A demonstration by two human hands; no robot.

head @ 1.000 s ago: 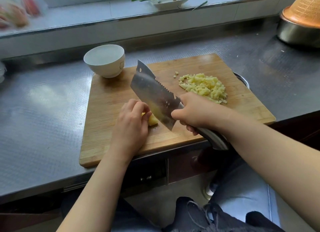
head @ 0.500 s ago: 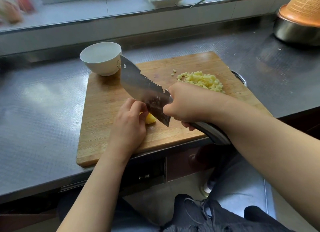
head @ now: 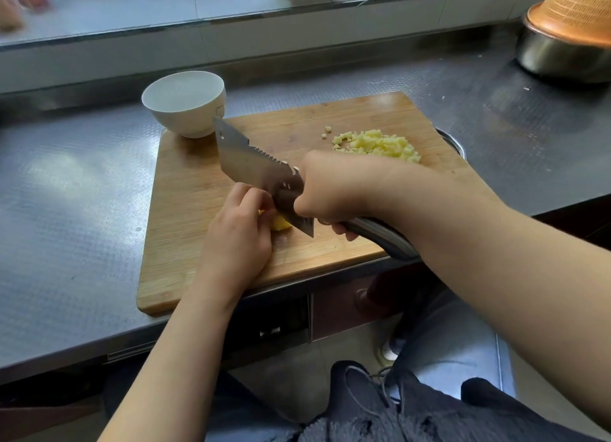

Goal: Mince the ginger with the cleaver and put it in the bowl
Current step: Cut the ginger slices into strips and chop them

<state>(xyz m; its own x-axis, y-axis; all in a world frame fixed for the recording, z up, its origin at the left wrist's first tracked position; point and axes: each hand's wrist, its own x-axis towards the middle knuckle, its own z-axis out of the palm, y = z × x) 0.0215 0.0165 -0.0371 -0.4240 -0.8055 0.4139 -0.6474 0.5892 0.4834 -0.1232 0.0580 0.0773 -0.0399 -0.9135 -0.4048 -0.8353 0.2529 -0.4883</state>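
The right hand [head: 334, 190] grips the cleaver [head: 261, 173] handle; the left hand [head: 236, 233] pinches the ginger piece [head: 281, 224] against the blade on the cutting board [head: 185, 210]. Minced ginger [head: 380, 145] lies at 2 o'clock on the board, partly hidden behind the right hand; the bowl [head: 185, 102] stands at 11 o'clock, touching the board's corner.

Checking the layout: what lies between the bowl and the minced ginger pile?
Head view: bare cutting board, with the cleaver tip reaching into the stretch between bowl and pile.
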